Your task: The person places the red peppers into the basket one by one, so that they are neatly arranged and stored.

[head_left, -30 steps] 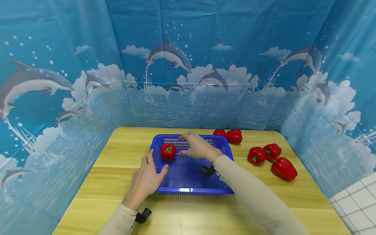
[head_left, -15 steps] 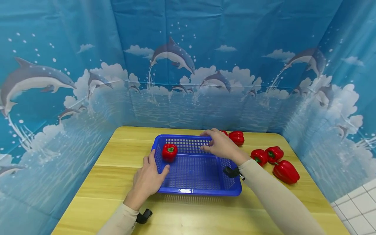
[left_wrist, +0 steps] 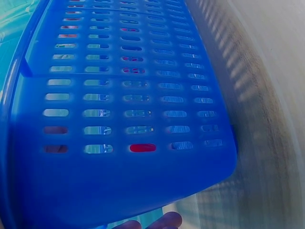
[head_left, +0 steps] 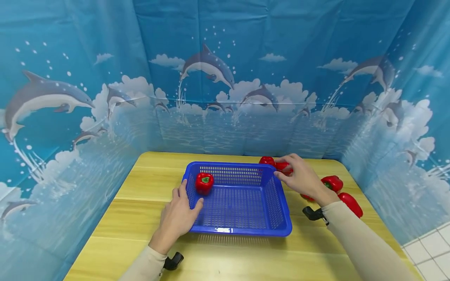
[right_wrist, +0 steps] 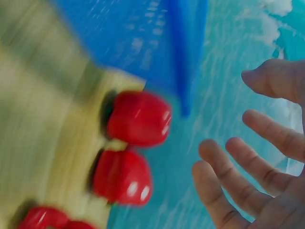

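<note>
A red pepper [head_left: 284,168] is lying just outside the far right corner of the blue basket [head_left: 246,232], partly covered from here by the right hand [head_left: 303,177], and a second pepper [head_left: 267,160] is sitting close beside it. Its skin is shining, so I'm guessing it would be handling as light and firm but slippery, bruising under a hard squeeze; its rounded sides are offering the best hold. The right hand is hovering with thumb and fingers spread, nothing between them, the right wrist view showing a gap to the peppers. Its forearm is slanting in from the near right. A lone pepper [head_left: 204,180] is standing inside the basket by the left wall. The left hand [head_left: 178,215] is resting at that side's rim; whether it's pinching, I can't tell. More peppers [head_left: 332,182] are lying around the right wrist.
</note>
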`<state>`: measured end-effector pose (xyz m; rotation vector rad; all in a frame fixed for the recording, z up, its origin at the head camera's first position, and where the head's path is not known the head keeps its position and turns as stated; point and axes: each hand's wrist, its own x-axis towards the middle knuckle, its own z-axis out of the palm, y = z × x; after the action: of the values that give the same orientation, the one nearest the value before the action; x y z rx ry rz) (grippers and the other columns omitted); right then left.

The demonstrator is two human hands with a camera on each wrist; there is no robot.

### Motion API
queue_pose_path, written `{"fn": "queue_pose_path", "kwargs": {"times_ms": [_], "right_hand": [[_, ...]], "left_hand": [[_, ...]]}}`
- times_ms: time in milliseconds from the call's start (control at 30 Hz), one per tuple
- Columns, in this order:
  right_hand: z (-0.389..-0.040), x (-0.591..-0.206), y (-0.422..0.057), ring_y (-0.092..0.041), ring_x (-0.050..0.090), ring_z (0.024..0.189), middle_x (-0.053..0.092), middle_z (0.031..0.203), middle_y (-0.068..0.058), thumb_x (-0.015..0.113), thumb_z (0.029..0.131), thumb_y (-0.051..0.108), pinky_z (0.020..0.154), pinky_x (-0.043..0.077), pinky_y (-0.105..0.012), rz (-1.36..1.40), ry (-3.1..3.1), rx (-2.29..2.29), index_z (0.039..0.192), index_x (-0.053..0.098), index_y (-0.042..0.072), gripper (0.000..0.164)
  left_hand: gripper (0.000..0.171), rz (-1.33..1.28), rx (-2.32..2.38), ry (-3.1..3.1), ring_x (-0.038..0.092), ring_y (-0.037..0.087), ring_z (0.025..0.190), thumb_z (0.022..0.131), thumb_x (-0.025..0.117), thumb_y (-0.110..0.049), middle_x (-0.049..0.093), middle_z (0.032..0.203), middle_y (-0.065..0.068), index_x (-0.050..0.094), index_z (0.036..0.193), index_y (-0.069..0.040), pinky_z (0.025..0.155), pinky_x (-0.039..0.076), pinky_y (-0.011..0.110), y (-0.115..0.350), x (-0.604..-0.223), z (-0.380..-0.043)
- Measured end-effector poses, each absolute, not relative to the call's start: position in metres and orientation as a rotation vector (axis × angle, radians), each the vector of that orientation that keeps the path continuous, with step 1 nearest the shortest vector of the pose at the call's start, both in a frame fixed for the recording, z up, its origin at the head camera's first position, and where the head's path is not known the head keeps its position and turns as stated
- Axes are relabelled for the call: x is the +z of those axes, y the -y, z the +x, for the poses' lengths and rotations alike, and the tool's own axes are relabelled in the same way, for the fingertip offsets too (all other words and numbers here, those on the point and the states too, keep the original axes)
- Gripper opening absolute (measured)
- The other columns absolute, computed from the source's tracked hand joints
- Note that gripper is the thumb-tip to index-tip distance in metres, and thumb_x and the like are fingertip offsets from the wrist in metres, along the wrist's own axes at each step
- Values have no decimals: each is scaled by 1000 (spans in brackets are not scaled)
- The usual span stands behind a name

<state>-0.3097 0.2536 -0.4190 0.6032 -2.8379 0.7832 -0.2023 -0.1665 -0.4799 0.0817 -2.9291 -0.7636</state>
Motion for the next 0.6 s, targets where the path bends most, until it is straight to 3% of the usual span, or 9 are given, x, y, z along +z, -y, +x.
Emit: {"fn": "queue_pose_path", "kwargs": {"times_ms": [300,500,600], "right_hand": [[-301,-444,-314,-51,70,133,66,153,-23,85,107,34,102,66,-71,587,2788,687,151,72,10,51],[-292,-462,-346,-49,60,140,64,155,-23,94,100,33,109,54,-81,566,2758,646,155,71,14,63],[-288,-468,-357,-50,58,142,60,158,-25,97,96,39,108,56,-82,550,2798,613,160,67,15,75]], "left_hand": [[102,110,-795,2938,79,53,106,112,71,-54,49,172,36,22,184,-2,90,70,66,169,-479,-200],[103,84,-787,2957,77,47,93,112,70,-55,51,169,36,21,184,-1,82,71,60,168,-475,-204],[103,78,-779,2969,76,45,90,112,70,-55,50,169,37,21,184,-1,80,71,59,168,-473,-207]]}}
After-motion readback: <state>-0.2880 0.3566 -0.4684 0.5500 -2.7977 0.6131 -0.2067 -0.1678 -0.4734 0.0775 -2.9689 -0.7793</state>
